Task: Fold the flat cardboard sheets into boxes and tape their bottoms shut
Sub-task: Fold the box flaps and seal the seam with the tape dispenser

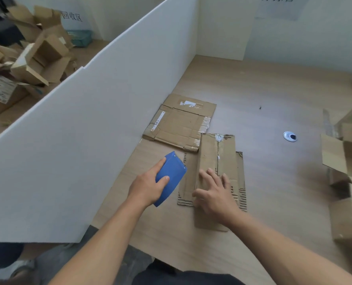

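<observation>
A long narrow cardboard box (pixel 216 159) stands bottom up on the wooden table (pixel 274 182), its two bottom flaps meeting along a middle seam. My right hand (pixel 214 194) presses flat on its near end, fingers spread. My left hand (pixel 148 186) grips a blue tape dispenser (pixel 171 177) just left of the box, apart from it. Under the box lies a flat torn cardboard sheet (pixel 241 182). Another flattened sheet (pixel 179 124) with old tape and a label lies farther back against the partition.
A white partition wall (pixel 88 130) runs along the left, close to my left hand. Folded open boxes (pixel 348 161) stand at the right edge. A round cable hole (pixel 290 136) sits in the table. Discarded boxes (pixel 31 58) pile up beyond the partition.
</observation>
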{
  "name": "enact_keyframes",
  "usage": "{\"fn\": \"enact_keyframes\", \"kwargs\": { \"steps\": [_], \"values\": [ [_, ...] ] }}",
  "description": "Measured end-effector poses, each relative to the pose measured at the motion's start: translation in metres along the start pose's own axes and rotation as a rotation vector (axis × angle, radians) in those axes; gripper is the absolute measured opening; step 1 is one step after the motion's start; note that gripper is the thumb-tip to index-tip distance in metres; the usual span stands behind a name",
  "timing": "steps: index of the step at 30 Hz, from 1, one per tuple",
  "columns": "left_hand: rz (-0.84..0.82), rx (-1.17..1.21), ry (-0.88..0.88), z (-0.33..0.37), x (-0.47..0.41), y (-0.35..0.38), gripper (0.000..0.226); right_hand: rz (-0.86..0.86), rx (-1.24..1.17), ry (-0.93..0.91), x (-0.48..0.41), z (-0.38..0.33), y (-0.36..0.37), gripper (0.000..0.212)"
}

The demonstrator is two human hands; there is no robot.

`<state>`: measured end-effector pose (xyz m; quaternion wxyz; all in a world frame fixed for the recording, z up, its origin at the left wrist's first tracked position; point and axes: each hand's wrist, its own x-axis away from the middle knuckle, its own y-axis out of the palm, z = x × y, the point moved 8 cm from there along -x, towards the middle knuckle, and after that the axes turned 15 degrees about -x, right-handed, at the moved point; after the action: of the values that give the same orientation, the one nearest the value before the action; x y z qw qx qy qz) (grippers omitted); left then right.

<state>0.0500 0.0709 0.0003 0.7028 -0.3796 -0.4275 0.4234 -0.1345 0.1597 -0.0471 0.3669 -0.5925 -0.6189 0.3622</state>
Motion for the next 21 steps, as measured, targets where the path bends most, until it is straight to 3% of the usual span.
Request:
{"fn": "enact_keyframes", "kwargs": {
  "steps": [2, 4, 6, 10, 13, 16, 18, 21],
  "values": [
    [-0.001, -0.003, -0.002, 0.001, -0.001, 0.000, 0.060, 0.030, -0.060, -0.017, 0.002, 0.000, -0.006, 0.022],
    [0.003, -0.003, -0.002, 0.001, -0.001, 0.000, 0.060, 0.034, -0.129, 0.013, 0.004, 0.002, -0.014, 0.053],
    [0.010, 0.008, -0.001, 0.002, 0.000, 0.000, 0.060, 0.047, -0.132, 0.122, 0.004, 0.008, -0.025, 0.075],
    [0.027, 0.039, -0.002, 0.005, 0.000, -0.001, 0.060, 0.063, -0.154, 0.447, 0.000, 0.025, -0.040, 0.089],
    [0.042, 0.049, -0.002, 0.007, -0.001, -0.004, 0.060, -0.042, -0.099, 0.466, -0.001, 0.027, -0.035, 0.090],
    [0.056, 0.056, 0.008, 0.010, -0.003, -0.007, 0.059, -0.090, -0.060, 0.433, 0.003, 0.035, -0.042, 0.077],
    [0.058, 0.058, 0.000, 0.009, -0.006, -0.006, 0.059, -0.087, -0.045, 0.425, 0.008, 0.041, -0.050, 0.071],
    [0.058, 0.043, -0.001, 0.013, -0.009, -0.004, 0.059, 0.030, -0.036, 0.479, 0.013, 0.049, -0.066, 0.084]
  ]
}}
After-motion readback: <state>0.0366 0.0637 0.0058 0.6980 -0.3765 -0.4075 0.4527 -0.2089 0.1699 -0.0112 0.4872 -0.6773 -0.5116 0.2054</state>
